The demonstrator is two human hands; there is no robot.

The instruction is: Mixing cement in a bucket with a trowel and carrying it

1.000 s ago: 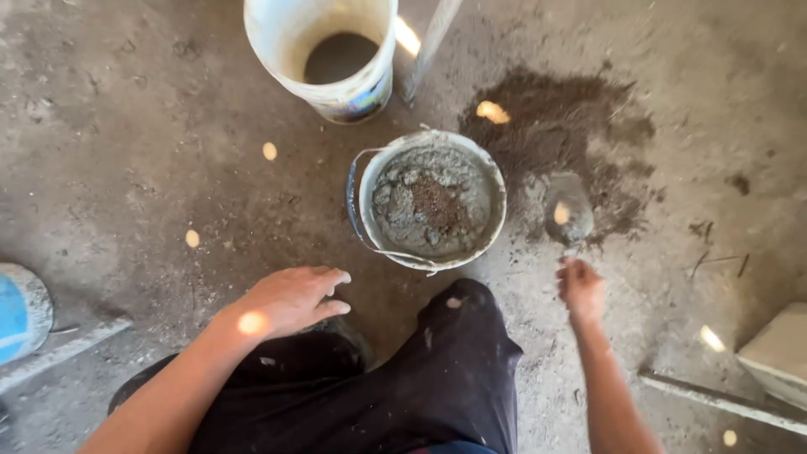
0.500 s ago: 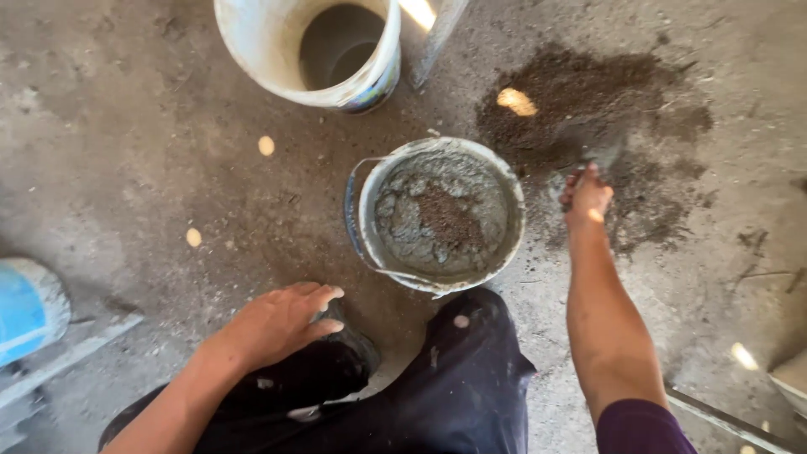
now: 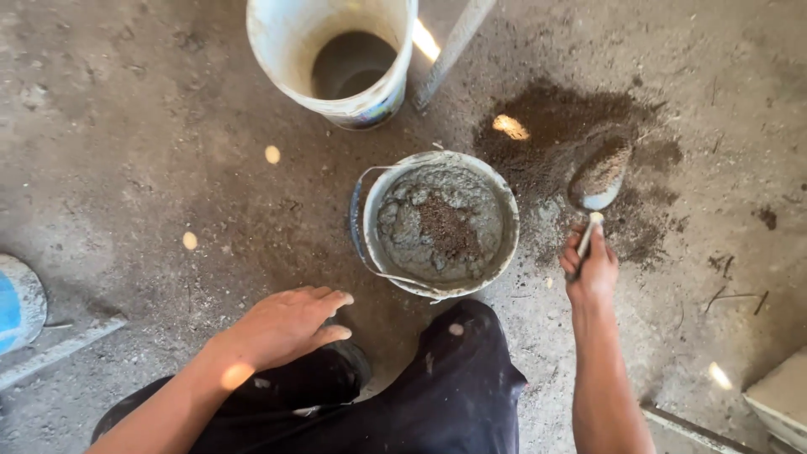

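Note:
My right hand (image 3: pixel 590 267) grips the handle of a small trowel (image 3: pixel 598 178), whose blade carries a heap of dark soil above the damp soil patch (image 3: pixel 555 126) on the floor. A grey bucket (image 3: pixel 508 220) with a wire handle stands just left of the trowel, filled with lumpy grey mix and a dark clump in the middle. My left hand (image 3: pixel 284 324) rests flat, fingers apart, on my left knee in dark trousers, below and left of the bucket. It holds nothing.
A tall white bucket (image 3: pixel 290 50) stands beyond the grey one, dark inside. A long wooden handle (image 3: pixel 452 49) leans beside it. A blue-and-grey round object (image 3: pixel 18 304) and a slat sit at the left edge, a pale slab (image 3: pixel 780 397) at the lower right.
My right hand has drawn back toward me from the soil patch, and the trowel now shows a load of soil on its blade. The left hand stays on the knee.

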